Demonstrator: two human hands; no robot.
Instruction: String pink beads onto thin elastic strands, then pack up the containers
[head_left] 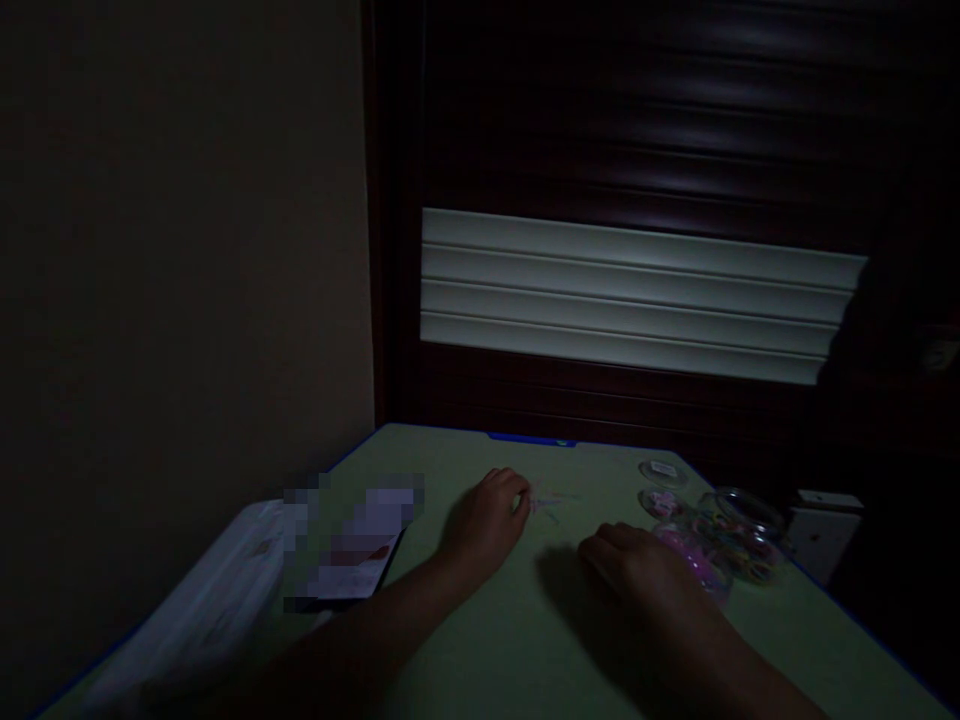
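My left hand (491, 520) is over the middle of the green table (480, 650), thumb and fingertips pinched together at a small bunch of thin, pale strands (546, 501). What the fingertips hold is too small and dark to make out. My right hand (637, 570) hovers over the table to the right, its fingers curled downward and their tips hidden in shadow. Just beyond its wrist is a clear container with pink contents (694, 562). Beside that stands an open clear jar (746, 540) with colourful small bands.
A clear lid (663, 472) and a small dish with pink bits (664, 503) lie at the back right. On the left are a partly blurred tablet (356, 565) and a whitish plastic package (217, 590). A white box (823, 530) stands beyond the right edge.
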